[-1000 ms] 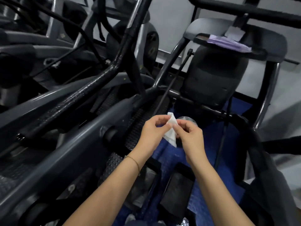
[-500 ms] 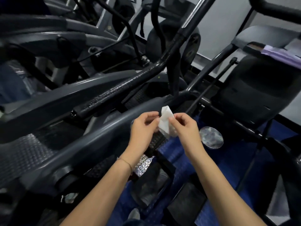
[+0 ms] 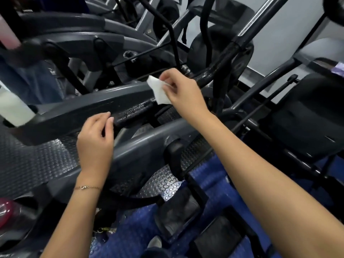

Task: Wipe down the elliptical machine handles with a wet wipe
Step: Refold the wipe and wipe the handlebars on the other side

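Note:
My right hand (image 3: 181, 90) pinches a white wet wipe (image 3: 158, 91) and holds it just above the black, rough-coated elliptical handle (image 3: 134, 113), which runs from lower left up to the right. The handle's surface glistens where it shows. My left hand (image 3: 95, 138) hovers just left of the handle's lower end with fingers loosely curled and nothing in it. A thin gold bracelet sits on my left wrist.
Grey elliptical rails (image 3: 89, 103) and studded foot pedals (image 3: 33, 162) surround the handle. A black console housing (image 3: 305, 116) stands at the right. Blue flooring (image 3: 214, 183) lies below. Another person's jeans (image 3: 31, 84) show at the far left.
My left hand let go of the wipe and dropped to the left. My right hand carried the wipe up and over to the black handle. The view swung left.

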A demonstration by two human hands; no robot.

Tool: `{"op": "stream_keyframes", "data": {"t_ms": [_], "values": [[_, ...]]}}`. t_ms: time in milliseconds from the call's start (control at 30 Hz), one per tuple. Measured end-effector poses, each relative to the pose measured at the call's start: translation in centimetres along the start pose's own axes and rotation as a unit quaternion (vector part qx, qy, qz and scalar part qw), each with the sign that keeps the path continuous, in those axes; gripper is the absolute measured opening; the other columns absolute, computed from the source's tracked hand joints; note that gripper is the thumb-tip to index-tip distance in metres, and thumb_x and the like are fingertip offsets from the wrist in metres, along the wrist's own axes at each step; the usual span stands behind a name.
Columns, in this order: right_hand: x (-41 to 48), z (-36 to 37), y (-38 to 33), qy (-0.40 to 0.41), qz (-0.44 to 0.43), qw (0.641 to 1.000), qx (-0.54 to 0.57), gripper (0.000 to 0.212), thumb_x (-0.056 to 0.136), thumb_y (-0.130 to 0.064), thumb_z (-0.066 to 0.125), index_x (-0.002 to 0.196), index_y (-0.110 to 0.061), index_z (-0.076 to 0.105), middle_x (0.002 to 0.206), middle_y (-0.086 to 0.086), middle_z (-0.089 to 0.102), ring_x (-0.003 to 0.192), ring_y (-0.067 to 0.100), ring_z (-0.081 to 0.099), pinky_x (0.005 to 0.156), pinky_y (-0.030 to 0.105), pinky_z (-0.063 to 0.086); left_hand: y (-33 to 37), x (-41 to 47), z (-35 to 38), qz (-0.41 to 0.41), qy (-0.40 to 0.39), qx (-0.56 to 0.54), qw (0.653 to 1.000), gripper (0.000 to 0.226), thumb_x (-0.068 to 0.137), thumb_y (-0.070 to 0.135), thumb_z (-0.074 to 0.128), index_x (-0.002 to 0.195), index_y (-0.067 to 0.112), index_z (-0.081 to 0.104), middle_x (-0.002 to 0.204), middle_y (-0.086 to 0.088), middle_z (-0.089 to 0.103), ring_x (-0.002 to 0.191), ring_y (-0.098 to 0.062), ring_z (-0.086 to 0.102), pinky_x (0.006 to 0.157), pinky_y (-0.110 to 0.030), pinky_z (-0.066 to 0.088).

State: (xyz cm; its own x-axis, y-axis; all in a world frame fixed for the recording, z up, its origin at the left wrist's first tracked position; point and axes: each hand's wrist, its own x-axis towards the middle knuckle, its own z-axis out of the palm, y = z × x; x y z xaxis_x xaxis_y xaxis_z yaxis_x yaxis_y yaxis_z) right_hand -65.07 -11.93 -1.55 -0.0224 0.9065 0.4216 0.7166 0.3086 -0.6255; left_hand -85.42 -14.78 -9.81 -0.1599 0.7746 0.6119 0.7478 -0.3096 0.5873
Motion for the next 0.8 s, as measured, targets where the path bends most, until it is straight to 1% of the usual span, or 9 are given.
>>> {"op": "stream_keyframes", "data": {"t_ms": [100,133,233,333,400,467,567,667,800], "values": [[1.5,2.7,-0.2,-0.035,0.005,0.999,0.037,0.014,0.086,-0.012,0.057,0.1,-0.012,0.06,0.089,-0.003,0.066,0.092,0.021,0.062,0.083,0.044,0.049,-0.1,-0.3,0.0,0.021,-0.006,0.0,1.0,0.026,0.092,0.009,0.057,0.111,-0.006,0.067,0.103,-0.019,0.068,0.094,-0.029,0.065,0.089,-0.015,0.039],[1.7,3.7,0.2,-0.04,-0.003,0.999,0.023,0.013,0.085,-0.013,0.059,0.097,-0.012,0.062,0.091,0.0,0.067,0.092,0.024,0.061,0.083,0.045,0.049,-0.2,-0.2,-0.1,0.024,-0.012,0.0,1.0,0.026,0.091,0.009,0.059,0.112,-0.005,0.067,0.103,-0.019,0.069,0.094,-0.028,0.065,0.089,-0.014,0.039],[1.8,5.4,1.3,-0.008,-0.059,0.992,-0.111,0.01,0.082,-0.016,0.065,0.087,-0.01,0.071,0.097,0.008,0.063,0.092,0.031,0.055,0.079,0.044,0.047,-0.2,-0.2,-0.4,0.032,-0.025,-0.003,0.999,0.027,0.089,0.009,0.062,0.113,-0.001,0.067,0.103,-0.016,0.069,0.094,-0.023,0.065,0.089,-0.011,0.039],[1.4,5.7,1.4,0.031,-0.18,0.971,-0.156,0.015,0.067,0.004,0.065,0.08,-0.002,0.07,0.088,0.016,0.063,0.075,0.035,0.057,0.06,0.04,0.051,-0.2,-0.3,-0.4,0.029,-0.02,-0.019,0.999,0.025,0.089,0.009,0.063,0.111,0.0,0.068,0.103,-0.014,0.069,0.094,-0.013,0.06,0.091,-0.001,0.033],[0.5,6.5,1.2,0.006,-0.241,0.955,-0.175,0.023,0.059,0.012,0.065,0.078,0.0,0.07,0.083,0.014,0.065,0.071,0.034,0.059,0.052,0.036,0.052,-0.4,-0.4,-0.2,0.021,-0.013,-0.028,0.999,0.026,0.089,0.008,0.062,0.113,0.0,0.067,0.104,-0.014,0.068,0.095,-0.009,0.055,0.091,0.0,0.033],[-0.6,6.8,1.2,-0.015,-0.228,0.962,-0.152,0.027,0.059,0.014,0.071,0.082,-0.001,0.072,0.085,0.011,0.068,0.076,0.033,0.061,0.054,0.033,0.054,-0.5,-0.6,0.0,0.019,-0.008,-0.029,0.999,0.027,0.089,0.008,0.062,0.114,0.0,0.066,0.105,-0.014,0.067,0.095,-0.01,0.056,0.09,-0.006,0.036],[-0.6,6.0,2.4,0.012,-0.206,0.969,-0.136,0.029,0.062,0.011,0.073,0.087,-0.003,0.074,0.088,0.011,0.068,0.077,0.034,0.061,0.06,0.034,0.056,-0.8,-0.7,0.3,0.027,0.0,-0.021,0.999,0.028,0.088,0.008,0.063,0.115,0.0,0.066,0.103,-0.014,0.067,0.093,-0.015,0.06,0.089,-0.009,0.037],[0.0,5.7,2.4,0.029,-0.175,0.97,-0.164,0.028,0.06,0.014,0.073,0.082,-0.002,0.072,0.084,0.009,0.066,0.076,0.033,0.059,0.052,0.037,0.055,-1.1,-0.8,0.6,0.038,0.007,-0.023,0.999,0.029,0.09,0.012,0.059,0.115,-0.002,0.066,0.1,-0.016,0.066,0.095,-0.014,0.058,0.091,-0.008,0.036],[-1.6,6.6,1.2,-0.031,-0.219,0.963,-0.156,0.033,0.056,0.018,0.072,0.085,0.001,0.07,0.085,0.01,0.067,0.076,0.033,0.058,0.047,0.038,0.053,-1.2,-0.9,0.8,0.037,0.016,-0.026,0.999,0.031,0.091,0.013,0.054,0.116,-0.003,0.065,0.101,-0.016,0.066,0.097,-0.012,0.054,0.093,-0.007,0.036]]}}
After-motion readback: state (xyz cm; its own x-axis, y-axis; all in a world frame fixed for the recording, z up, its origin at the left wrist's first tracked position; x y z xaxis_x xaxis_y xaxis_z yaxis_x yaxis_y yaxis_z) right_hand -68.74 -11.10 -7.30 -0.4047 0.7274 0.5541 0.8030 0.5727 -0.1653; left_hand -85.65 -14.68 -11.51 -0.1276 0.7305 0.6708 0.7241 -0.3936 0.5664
